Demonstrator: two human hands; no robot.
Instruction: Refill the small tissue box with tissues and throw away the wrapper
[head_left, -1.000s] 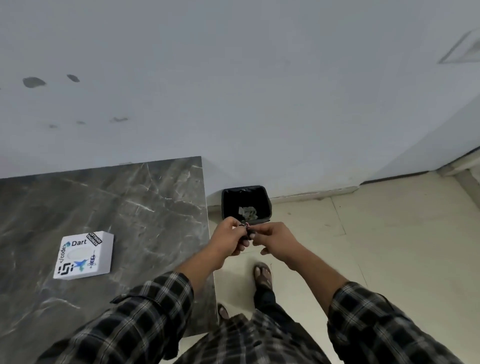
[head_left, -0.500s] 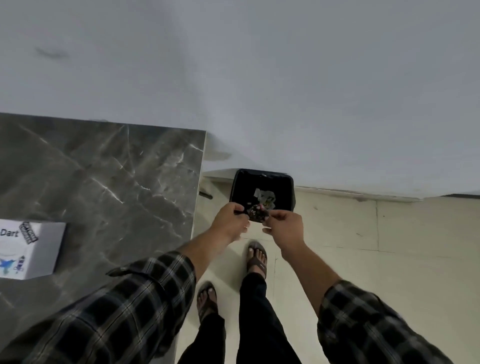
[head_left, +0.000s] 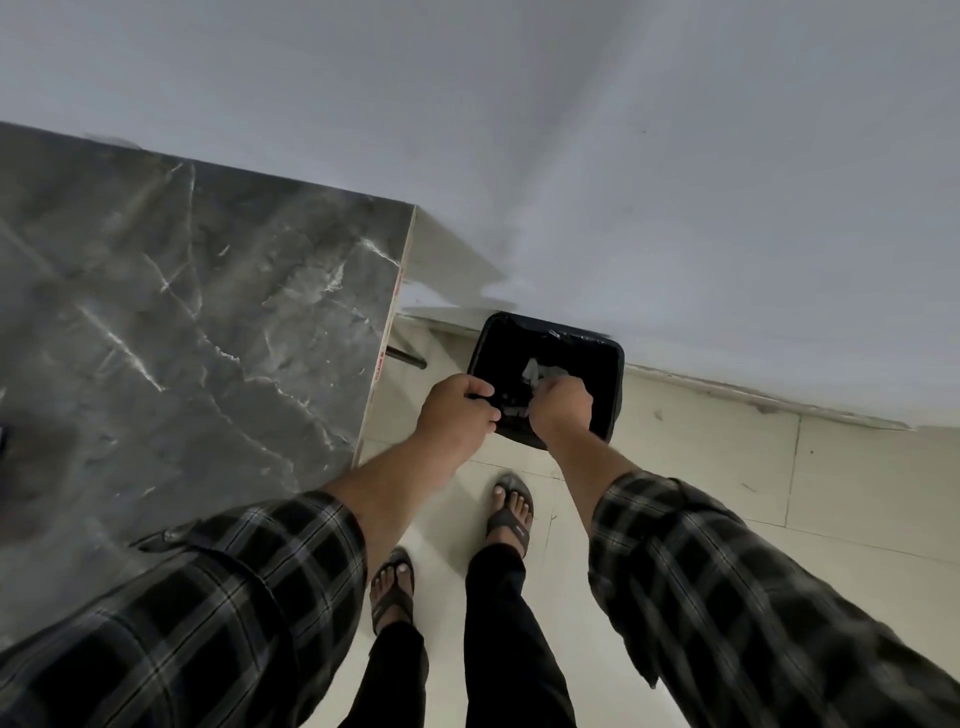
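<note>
Both hands sit right over the black lined bin (head_left: 545, 382) on the floor beside the marble bench (head_left: 197, 332). Left hand (head_left: 457, 413) and right hand (head_left: 563, 410) are curled, pinching the crumpled wrapper (head_left: 511, 410) between them. I'd just let go while it's centered over the opening, not near the rim. Compared to half a second back, the hands are lower over the bin, and the tissue box has slipped out of view.

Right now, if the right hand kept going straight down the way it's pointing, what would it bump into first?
Probably the crumpled scraps lying inside the black bin. The right hand hangs over the bin's opening, fingers curled downward. How deep the bin is can't be judged.
</note>
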